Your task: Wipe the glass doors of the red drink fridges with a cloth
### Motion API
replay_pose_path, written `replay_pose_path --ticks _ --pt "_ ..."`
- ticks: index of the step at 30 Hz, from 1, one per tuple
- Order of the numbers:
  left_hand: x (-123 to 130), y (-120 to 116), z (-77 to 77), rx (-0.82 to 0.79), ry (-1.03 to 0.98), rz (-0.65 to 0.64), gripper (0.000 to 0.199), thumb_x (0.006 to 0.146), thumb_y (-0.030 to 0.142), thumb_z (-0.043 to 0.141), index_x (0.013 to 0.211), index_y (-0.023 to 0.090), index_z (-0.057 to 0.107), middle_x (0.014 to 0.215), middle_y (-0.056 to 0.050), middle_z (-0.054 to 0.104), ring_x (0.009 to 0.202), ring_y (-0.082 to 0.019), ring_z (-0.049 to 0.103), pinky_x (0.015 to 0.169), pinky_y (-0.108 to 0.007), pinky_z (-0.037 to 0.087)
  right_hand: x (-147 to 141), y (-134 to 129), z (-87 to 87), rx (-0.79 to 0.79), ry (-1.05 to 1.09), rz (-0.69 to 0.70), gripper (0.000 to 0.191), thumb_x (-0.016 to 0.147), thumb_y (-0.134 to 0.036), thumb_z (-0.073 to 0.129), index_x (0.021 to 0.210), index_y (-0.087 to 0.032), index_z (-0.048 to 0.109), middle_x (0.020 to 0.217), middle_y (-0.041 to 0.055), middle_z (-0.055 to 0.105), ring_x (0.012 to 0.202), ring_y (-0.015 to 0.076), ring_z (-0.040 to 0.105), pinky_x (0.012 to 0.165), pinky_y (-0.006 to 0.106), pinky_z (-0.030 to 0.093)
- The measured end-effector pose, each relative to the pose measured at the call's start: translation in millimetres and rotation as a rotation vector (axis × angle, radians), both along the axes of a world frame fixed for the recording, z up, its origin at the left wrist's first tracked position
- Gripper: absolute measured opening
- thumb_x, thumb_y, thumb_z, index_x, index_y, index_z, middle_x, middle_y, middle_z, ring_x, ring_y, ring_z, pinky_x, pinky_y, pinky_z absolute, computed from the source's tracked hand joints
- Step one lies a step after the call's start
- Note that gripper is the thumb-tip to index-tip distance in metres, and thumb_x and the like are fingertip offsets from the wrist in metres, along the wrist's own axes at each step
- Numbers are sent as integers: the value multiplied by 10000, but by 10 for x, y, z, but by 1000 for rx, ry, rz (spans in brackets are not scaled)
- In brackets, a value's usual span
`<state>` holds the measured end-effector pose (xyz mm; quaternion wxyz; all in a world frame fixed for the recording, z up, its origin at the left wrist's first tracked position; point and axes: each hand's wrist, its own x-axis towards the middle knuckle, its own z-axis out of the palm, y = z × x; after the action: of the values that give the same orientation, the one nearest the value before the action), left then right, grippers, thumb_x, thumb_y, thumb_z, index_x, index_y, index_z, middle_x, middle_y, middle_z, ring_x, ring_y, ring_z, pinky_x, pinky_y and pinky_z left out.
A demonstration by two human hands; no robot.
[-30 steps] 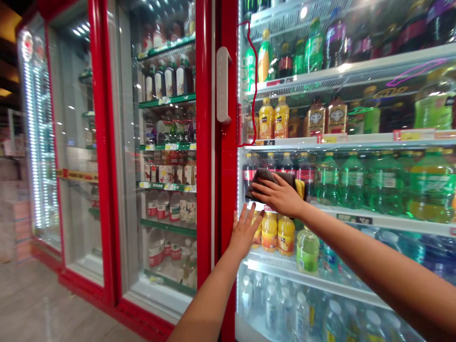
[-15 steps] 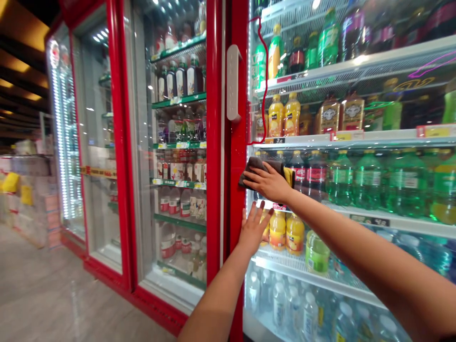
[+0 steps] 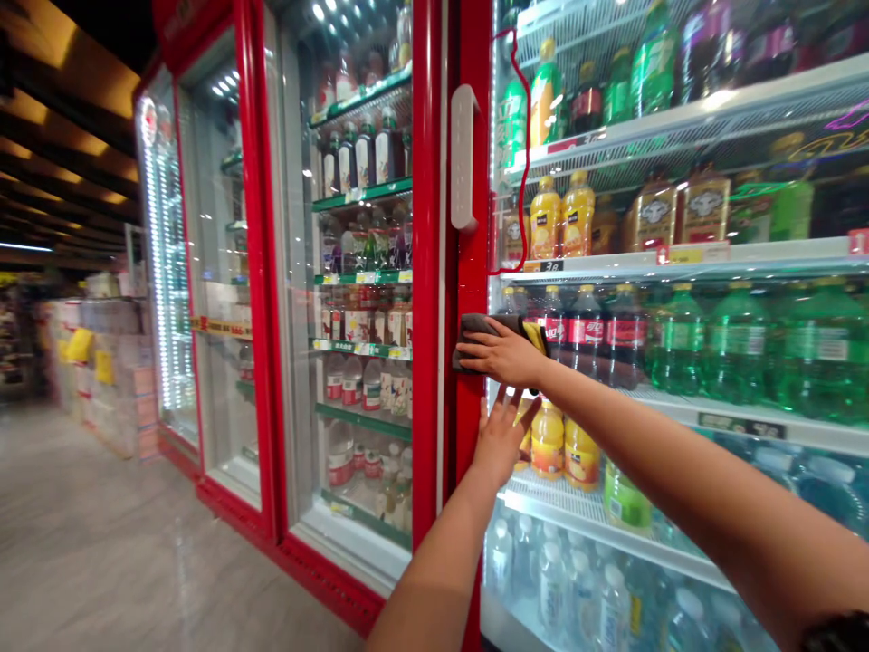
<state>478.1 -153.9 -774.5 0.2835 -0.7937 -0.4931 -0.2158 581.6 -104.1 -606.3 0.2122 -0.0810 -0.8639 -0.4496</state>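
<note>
My right hand [image 3: 506,353] presses a dark grey cloth with a yellow patch [image 3: 535,336] against the edge of the fridge's glass door. Its fingers lie over the cloth, which overlaps the red door frame [image 3: 473,290]. Just below, my left hand [image 3: 501,435] rests open with fingers spread on the door, partly over the glass and close beside the frame. The white door handle [image 3: 463,158] is above both hands. Behind the glass are orange juice bottles [image 3: 547,439] and dark cola bottles with red labels [image 3: 585,330].
Shelves of green soda bottles [image 3: 737,340] and clear water bottles [image 3: 551,580] fill this fridge. To the left stands another red-framed fridge [image 3: 426,272] with stocked shelves. Stacked goods [image 3: 101,353] stand on the grey floor [image 3: 136,552] further left.
My right hand has slid the cloth left and slightly down, further onto the red frame. My left hand stays at about the same spot on the door. The view has turned left.
</note>
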Motion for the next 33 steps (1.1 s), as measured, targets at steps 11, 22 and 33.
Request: replay_pose_path --ticks 11,22,33 --pt "-24 22 -14 -12 28 -7 1291 620 489 899 1603 369 69 1690 -137 99 1545 -411 76 1155 -741 237 -161 15 50 22 -24 -17 341 971 -272 538 1279 -342 667 1442 -17 604 1387 245 487 1230 579 159" --pt "-21 -57 -18 92 -19 -56 1250 611 388 926 1598 343 161 1680 -131 170 1553 -360 65 1175 -700 249 394 -195 207 79 451 -161 452 969 -293 542 1421 -290 559 1548 56 485 1444 319 397 1215 630 131" --pt "-286 -457 -459 99 -2 28 999 808 242 759 1604 281 156 1687 -115 140 1553 -301 70 1224 -579 260 651 -262 -104 22 255 -164 444 961 -298 560 1403 -330 571 1548 19 486 1430 284 430 1235 603 95"
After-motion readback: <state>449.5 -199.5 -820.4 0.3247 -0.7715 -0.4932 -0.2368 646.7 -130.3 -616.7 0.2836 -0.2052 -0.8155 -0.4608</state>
